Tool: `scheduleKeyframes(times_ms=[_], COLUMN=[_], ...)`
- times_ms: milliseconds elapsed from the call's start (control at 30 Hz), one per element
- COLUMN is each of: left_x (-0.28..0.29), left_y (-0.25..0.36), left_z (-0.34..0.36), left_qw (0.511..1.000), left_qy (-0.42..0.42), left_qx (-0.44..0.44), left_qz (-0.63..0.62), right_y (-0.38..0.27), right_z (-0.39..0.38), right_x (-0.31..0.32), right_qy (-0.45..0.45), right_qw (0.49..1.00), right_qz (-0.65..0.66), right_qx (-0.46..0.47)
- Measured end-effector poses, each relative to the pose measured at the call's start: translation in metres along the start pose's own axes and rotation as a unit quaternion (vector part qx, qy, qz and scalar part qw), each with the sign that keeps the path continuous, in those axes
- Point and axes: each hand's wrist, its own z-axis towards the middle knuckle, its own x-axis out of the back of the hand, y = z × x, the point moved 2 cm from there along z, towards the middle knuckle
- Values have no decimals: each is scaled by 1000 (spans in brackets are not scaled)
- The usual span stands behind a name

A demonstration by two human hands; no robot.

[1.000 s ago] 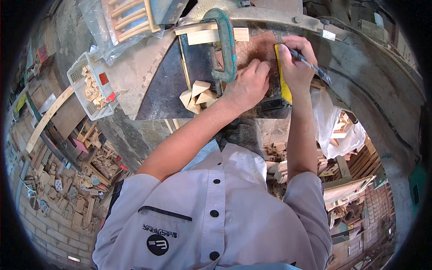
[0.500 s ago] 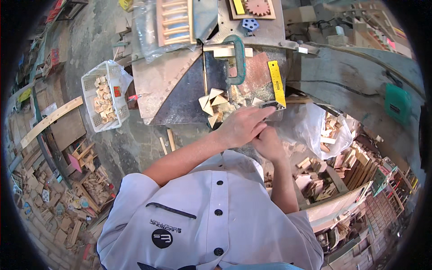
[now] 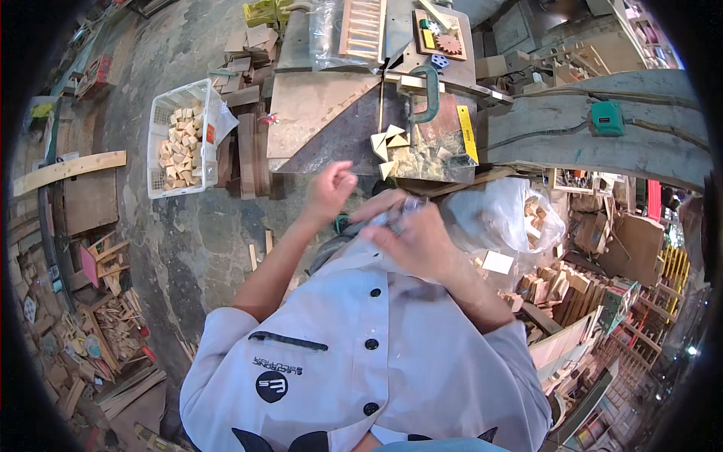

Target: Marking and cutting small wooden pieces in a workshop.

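Observation:
My left hand (image 3: 330, 193) is raised in front of the saw table's near edge, its fingers curled, with nothing visible in them. Close to my shirt front, my right hand (image 3: 422, 239) is smeared by motion, so its grip is unclear. Several small triangular wood pieces (image 3: 393, 140) lie among sawdust on the table (image 3: 320, 102), beyond both hands. A green C-clamp (image 3: 432, 94) holds a light wood strip at the table's middle. The yellow-bladed square (image 3: 467, 134) rests at the right side, touched by neither hand.
A white plastic crate (image 3: 153, 162) of wood blocks stands left of the table. To the right are a clear plastic bag (image 3: 503, 215) with wood pieces and stacked offcuts (image 3: 561, 290). A wooden rack frame (image 3: 364, 30) and a gear toy board (image 3: 440, 41) sit farther back.
Both hands have drawn back from the square at the table's front right edge. They have separated, the left going left and the right toward my shirt. The view has shifted too.

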Motion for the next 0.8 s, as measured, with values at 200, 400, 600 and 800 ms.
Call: scheduleKeyframes(times_ms=[200,400,600,800], left_x=[48,58,56,58], left_y=[-211,-288,-300,-290], left_z=[-90,-165,-168,-123], left_qw=[952,912,899,932], left_qy=[-58,-96,-126,-77], left_qx=[188,294,315,228], left_qz=[236,267,276,271], right_y=[-120,-129,-146,-146], right_z=[17,6,5,6], right_x=[-90,-148,-157,-155], right_qy=[-196,-438,-392,-352], right_qw=[859,804,809,836], right_qz=[158,-180,-88,-104], right_qx=[447,358,430,407])
